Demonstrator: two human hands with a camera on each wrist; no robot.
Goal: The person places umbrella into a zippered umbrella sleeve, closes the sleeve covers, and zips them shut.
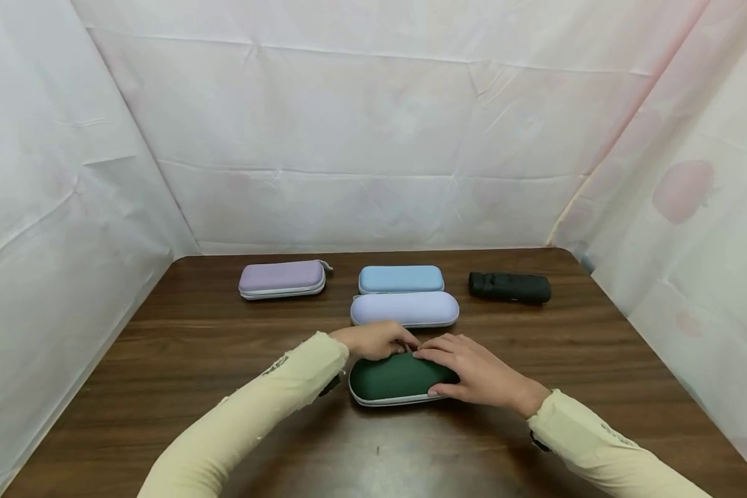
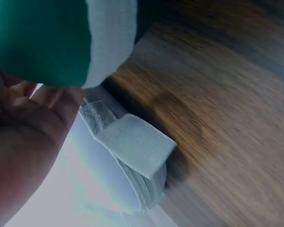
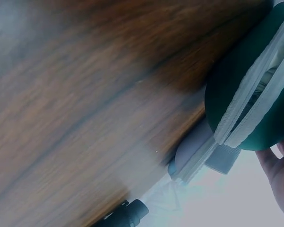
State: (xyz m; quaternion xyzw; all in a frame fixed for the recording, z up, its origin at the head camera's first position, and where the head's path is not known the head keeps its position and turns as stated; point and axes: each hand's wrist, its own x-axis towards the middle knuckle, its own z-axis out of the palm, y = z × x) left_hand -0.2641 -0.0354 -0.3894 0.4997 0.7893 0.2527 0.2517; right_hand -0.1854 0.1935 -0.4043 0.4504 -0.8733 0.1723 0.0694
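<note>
A dark green glasses case (image 1: 398,377) with a white zipper edge lies on the table. My right hand (image 1: 482,370) grips its right end, thumb at the front rim and fingers over the top and far side. Behind the case, my left hand (image 1: 376,340) has its fingers curled down at the far edge, close to the right fingertips; what they pinch there is hidden. In the right wrist view the zipper (image 3: 255,97) gapes along the right side, with something pale and patterned inside. The left wrist view catches my left fingers (image 2: 61,106) against the green shell.
Just beyond the hands lies a lavender case (image 1: 404,308), with a light blue case (image 1: 401,279) right behind it. A purple case (image 1: 282,279) with a strap sits at the back left, and a black cylindrical pouch (image 1: 510,288) at the back right. White sheeting (image 1: 373,138) surrounds the wooden table (image 1: 224,353).
</note>
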